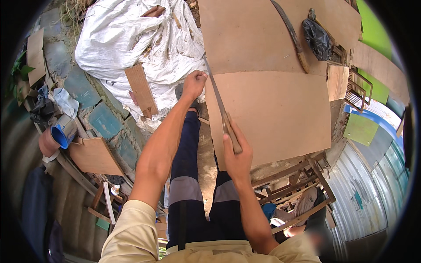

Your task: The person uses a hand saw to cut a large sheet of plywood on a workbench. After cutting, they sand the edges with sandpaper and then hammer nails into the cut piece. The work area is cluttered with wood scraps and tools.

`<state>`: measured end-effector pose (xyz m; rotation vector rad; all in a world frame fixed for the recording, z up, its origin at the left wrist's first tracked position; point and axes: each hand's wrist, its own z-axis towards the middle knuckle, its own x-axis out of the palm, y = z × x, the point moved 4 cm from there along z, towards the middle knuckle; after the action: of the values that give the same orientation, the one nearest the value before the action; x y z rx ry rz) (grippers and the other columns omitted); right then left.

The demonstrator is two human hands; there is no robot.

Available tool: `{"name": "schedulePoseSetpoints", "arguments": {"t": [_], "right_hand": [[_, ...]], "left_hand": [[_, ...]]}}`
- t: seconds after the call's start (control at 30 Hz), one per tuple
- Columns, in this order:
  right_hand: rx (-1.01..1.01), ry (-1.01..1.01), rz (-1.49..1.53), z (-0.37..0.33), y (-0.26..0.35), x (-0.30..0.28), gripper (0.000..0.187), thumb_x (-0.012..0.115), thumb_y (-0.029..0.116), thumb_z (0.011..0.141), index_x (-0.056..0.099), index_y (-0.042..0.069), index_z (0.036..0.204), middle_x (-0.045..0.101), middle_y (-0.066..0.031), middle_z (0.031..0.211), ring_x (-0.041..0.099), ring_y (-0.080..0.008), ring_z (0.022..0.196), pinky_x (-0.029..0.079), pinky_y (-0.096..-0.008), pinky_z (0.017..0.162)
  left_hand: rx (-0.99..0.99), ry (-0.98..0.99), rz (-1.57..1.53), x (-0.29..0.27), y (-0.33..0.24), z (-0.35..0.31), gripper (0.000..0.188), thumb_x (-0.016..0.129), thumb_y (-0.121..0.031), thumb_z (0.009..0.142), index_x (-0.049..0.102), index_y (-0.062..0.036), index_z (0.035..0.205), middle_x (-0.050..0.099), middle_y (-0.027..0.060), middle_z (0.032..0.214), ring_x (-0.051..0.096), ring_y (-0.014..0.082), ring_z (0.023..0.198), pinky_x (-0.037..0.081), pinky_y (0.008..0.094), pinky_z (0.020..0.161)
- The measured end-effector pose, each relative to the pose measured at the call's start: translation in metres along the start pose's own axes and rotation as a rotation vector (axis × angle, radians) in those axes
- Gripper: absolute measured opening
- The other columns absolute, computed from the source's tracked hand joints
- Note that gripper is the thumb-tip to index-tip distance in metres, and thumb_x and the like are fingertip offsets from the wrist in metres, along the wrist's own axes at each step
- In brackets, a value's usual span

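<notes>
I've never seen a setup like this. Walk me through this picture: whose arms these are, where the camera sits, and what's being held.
There is no robot here: the bare arms belong to a person wearing the camera on their head. It looks down, so you see roughly what they see; its very wide lens bends straight edges near the rim.

The right hand grips the wooden handle of a long blade, which points away along the left edge of a brown sheet. The left hand is curled near the blade's far end; whether it holds anything, I can't tell.

On the brown surface farther off lie a curved knife and a black plastic bag. To the left, a brown strip rests on crumpled white sheeting.
</notes>
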<state>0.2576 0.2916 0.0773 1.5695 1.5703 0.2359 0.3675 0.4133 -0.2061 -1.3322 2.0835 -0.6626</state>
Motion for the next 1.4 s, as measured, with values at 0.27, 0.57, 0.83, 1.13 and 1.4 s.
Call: {"name": "schedulePoseSetpoints", "arguments": {"t": [0.27, 0.57, 0.83, 1.13, 1.4], "right_hand": [[-0.107, -0.052, -0.023, 0.009, -0.019, 0.018, 0.041, 0.062, 0.009, 0.099, 0.060, -0.004, 0.138, 0.069, -0.0246, 0.128, 0.068, -0.0300, 0.119, 0.052, -0.0364, 0.099], [0.176, 0.076, 0.060, 0.111, -0.014, 0.057, 0.046, 0.067, 0.019, 0.097, 0.061, 0.004, 0.140, 0.069, -0.0186, 0.131, 0.067, -0.0251, 0.120, 0.048, -0.0321, 0.102], [0.039, -0.014, 0.032, 0.096, -0.012, 0.054, 0.045, 0.067, 0.021, 0.098, 0.062, 0.004, 0.140, 0.069, -0.0191, 0.132, 0.066, -0.0276, 0.123, 0.049, -0.0337, 0.102], [0.002, 0.019, 0.024, 0.103, -0.037, 0.062, 0.044, 0.066, 0.022, 0.098, 0.063, 0.002, 0.137, 0.070, -0.0225, 0.127, 0.069, -0.0278, 0.119, 0.051, -0.0339, 0.099], [-0.003, -0.016, -0.027, 0.102, -0.020, 0.068, 0.047, 0.066, 0.023, 0.098, 0.062, 0.001, 0.139, 0.070, -0.0248, 0.126, 0.069, -0.0267, 0.118, 0.050, -0.0340, 0.098]], "left_hand": [[0.048, 0.020, 0.103, -0.005, -0.006, -0.002, 0.028, 0.067, -0.026, 0.096, 0.072, 0.0002, 0.105, 0.071, 0.0064, 0.086, 0.063, 0.0145, 0.079, 0.051, 0.0312, 0.074], [0.052, 0.009, 0.044, -0.007, -0.009, -0.005, 0.030, 0.068, -0.027, 0.096, 0.073, 0.0007, 0.106, 0.072, 0.0077, 0.087, 0.064, 0.0146, 0.079, 0.052, 0.0315, 0.075], [0.091, 0.029, 0.099, -0.011, -0.032, -0.011, 0.028, 0.069, -0.025, 0.093, 0.074, 0.0006, 0.103, 0.073, 0.0106, 0.084, 0.068, 0.0198, 0.076, 0.054, 0.0343, 0.075], [-0.048, 0.028, 0.207, 0.001, -0.007, 0.006, 0.035, 0.067, -0.033, 0.091, 0.074, -0.0009, 0.103, 0.075, 0.0206, 0.096, 0.072, 0.0356, 0.094, 0.054, 0.0422, 0.084], [-0.061, -0.024, 0.368, -0.003, -0.021, 0.003, 0.034, 0.067, -0.033, 0.091, 0.074, -0.0033, 0.107, 0.076, 0.0165, 0.098, 0.072, 0.0323, 0.094, 0.054, 0.0411, 0.085]]}}
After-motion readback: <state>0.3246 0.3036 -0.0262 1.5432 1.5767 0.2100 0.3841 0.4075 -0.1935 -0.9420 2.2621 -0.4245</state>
